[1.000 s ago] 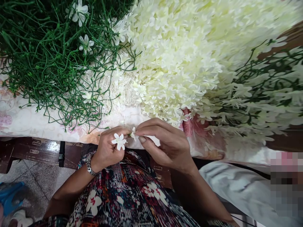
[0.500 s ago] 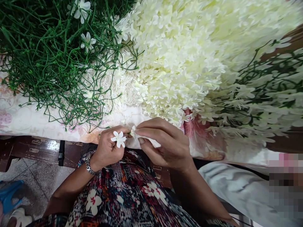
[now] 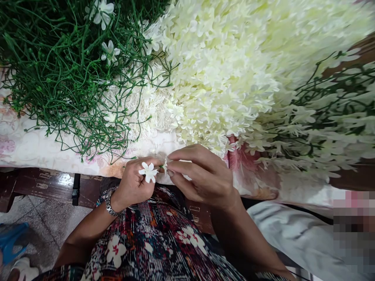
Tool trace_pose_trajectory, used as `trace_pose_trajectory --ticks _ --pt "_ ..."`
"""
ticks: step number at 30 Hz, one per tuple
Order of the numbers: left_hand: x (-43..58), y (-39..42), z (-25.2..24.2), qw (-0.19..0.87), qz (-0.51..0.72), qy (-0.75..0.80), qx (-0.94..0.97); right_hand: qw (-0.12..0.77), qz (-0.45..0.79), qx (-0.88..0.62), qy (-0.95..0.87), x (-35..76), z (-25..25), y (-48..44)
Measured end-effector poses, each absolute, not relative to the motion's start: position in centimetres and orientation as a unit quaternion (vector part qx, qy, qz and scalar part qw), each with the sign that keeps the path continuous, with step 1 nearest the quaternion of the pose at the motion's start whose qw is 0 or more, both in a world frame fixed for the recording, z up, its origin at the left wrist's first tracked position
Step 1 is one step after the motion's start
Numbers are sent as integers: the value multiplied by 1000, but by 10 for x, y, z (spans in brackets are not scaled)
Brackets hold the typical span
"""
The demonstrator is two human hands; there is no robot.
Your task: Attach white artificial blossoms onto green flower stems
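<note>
At the near edge of the bench (image 3: 58,150), the left hand (image 3: 137,178) curls round a green stem (image 3: 161,167) beside a white flower (image 3: 148,172); the right hand (image 3: 203,175) pinches a second flower (image 3: 165,165).

matt cloth-like flwrs (image 3: 222,78), plas. stems (image 3: 67,78), shiny metal watchband (image 3: 109,203), glossy wd. board (image 3: 58,184)

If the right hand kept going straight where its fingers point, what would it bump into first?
The right hand would first push the little white flower at its fingertips, then probably the left hand, though depth is unclear.
</note>
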State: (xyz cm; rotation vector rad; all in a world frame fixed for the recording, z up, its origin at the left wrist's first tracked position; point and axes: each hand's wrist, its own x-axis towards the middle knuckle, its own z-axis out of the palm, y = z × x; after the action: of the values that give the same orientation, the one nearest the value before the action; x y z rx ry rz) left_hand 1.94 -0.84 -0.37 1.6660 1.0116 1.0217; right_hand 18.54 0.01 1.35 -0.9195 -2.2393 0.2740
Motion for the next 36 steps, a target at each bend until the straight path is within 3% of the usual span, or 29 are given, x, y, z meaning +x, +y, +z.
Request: trace_pose_trajectory --ticks 8,25,36 --pt "20 -8 -5 457 407 405 680 335 106 -360 -864 181 13 0" --pt "21 -8 -6 428 366 418 712 329 238 -361 -840 180 16 3" --pt "23 -7 -7 415 374 421 714 336 225 -363 -839 177 16 4"
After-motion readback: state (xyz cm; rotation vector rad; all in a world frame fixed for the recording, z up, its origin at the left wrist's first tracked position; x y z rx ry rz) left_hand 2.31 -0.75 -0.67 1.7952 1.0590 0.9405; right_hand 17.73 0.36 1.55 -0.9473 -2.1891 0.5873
